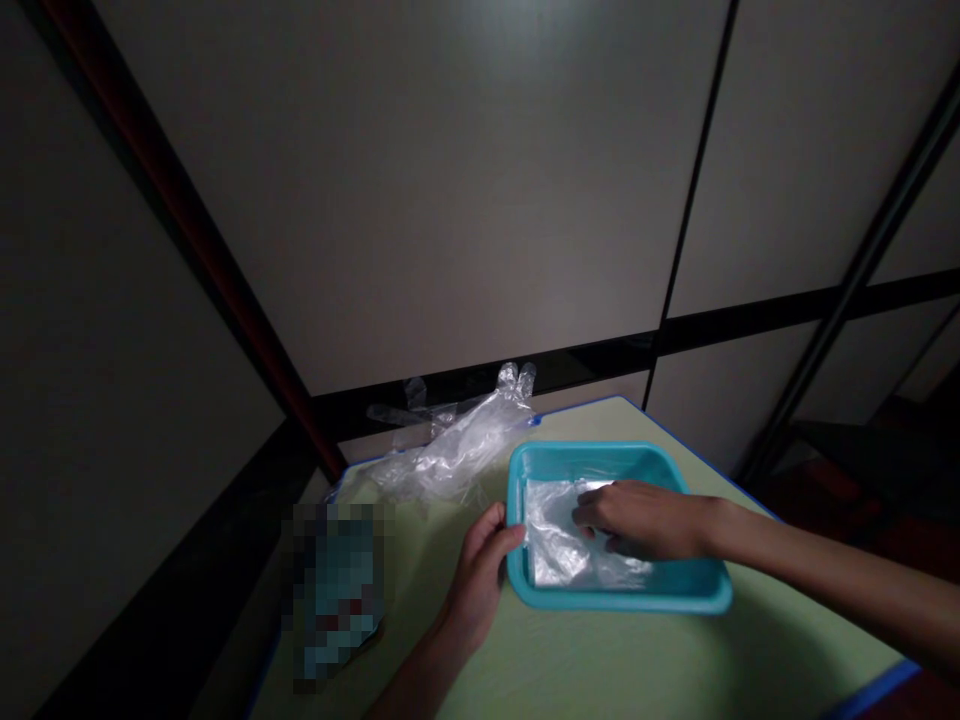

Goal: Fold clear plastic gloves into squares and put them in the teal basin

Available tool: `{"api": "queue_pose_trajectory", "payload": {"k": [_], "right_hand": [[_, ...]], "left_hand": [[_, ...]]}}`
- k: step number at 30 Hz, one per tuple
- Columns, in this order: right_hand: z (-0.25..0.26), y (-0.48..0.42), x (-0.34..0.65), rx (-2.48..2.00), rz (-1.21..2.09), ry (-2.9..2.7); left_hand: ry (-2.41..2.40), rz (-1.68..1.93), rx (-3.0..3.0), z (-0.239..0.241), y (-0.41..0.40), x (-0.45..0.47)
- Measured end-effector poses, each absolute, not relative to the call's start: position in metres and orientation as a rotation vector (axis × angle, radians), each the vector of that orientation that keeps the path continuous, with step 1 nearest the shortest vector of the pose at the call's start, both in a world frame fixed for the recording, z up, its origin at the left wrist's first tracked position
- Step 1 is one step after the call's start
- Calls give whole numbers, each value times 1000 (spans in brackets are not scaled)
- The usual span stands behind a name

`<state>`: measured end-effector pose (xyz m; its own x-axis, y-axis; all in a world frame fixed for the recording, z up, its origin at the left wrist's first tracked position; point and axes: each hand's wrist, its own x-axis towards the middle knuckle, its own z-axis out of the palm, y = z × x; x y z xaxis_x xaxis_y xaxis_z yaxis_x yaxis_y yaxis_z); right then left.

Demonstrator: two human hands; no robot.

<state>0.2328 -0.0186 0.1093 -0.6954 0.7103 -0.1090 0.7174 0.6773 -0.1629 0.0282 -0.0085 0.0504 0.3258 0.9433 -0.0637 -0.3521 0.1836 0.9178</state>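
Observation:
A turquoise plastic basin [622,600] rests on the table, with thin clear plastic film [555,545] lying crumpled and fairly flat on its bottom. My left hand [484,560] is closed on the basin's left rim, thumb over the edge. My right hand [637,520] reaches into the basin from the right, its curled fingers against the film; the fingertips are partly hidden. Behind the basin's left side lies a loose heap of clear disposable plastic gloves [472,440], some glove fingers sticking up at the table's back edge.
The pale green table [585,665] has a blue edge and stands near a panelled wall or cabinet front [480,200] crossed by a dark band. A blurred-out bluish item [341,590] lies at the table's left. Dim, dark shapes fill the far right.

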Motion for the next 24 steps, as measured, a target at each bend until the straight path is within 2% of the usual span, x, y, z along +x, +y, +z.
{"api": "queue_pose_trajectory", "payload": {"k": [6, 12, 17, 24], "right_hand": [[114, -17, 240, 1217, -436, 2704], [135, -3, 268, 1587, -256, 2929], [134, 9, 299, 1778, -268, 2896], [93, 21, 324, 1844, 147, 2754]], "left_hand": [[775, 1098, 890, 45, -2, 44], [766, 1198, 824, 44, 28, 85], [784, 1203, 855, 42, 63, 124], [898, 1186, 892, 28, 102, 155]]}}
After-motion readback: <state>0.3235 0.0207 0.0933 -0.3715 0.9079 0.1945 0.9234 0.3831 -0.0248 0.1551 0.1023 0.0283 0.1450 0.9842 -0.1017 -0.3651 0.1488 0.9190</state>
